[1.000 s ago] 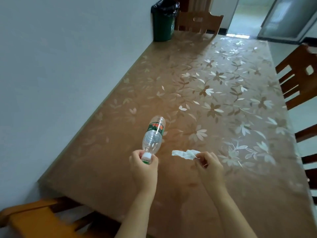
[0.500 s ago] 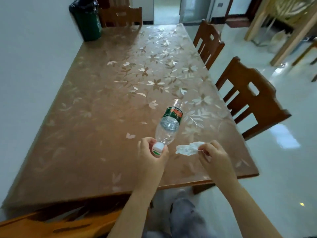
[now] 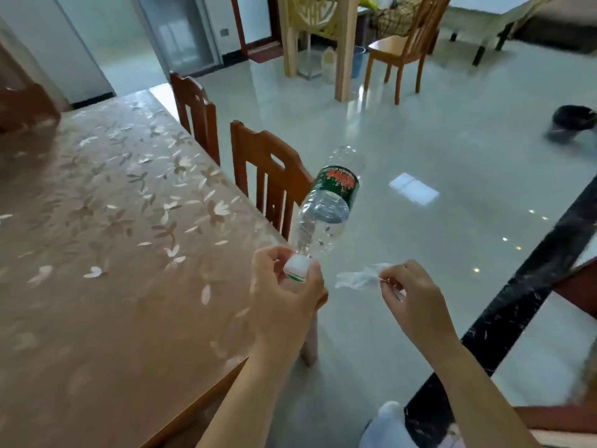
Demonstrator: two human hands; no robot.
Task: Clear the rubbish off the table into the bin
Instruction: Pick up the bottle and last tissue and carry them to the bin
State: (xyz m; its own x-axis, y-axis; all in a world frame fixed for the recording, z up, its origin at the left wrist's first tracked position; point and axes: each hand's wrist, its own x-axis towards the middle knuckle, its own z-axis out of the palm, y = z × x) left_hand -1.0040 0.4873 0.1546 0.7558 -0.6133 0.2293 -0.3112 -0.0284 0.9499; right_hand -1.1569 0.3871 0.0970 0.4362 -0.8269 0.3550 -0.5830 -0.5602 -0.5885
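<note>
One clear bottle [image 3: 326,208], green label, white cap

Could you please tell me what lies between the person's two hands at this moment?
In the head view, a crumpled white scrap, pinched by the right hand, juts into the gap toward the left hand gripping the bottle.

Counts for the room: 2 hands were in view, left hand [image 3: 284,305] and right hand [image 3: 410,299]. There was 1 clear plastic bottle [image 3: 326,208] w/ 1 white cap [image 3: 296,268], plus 1 crumpled white tissue [image 3: 355,279]. Tables numbered 2: floral table [image 3: 97,253] close by, pale table [image 3: 478,6] far back. Chairs came to 4 — near dark chair [image 3: 268,176], second dark chair [image 3: 193,105], blurred chair [image 3: 26,105] at the floral table's far end, light chair [image 3: 400,43] across the rm. Also 1 black bin [image 3: 573,119] and 1 blue bucket [image 3: 358,59].
</note>
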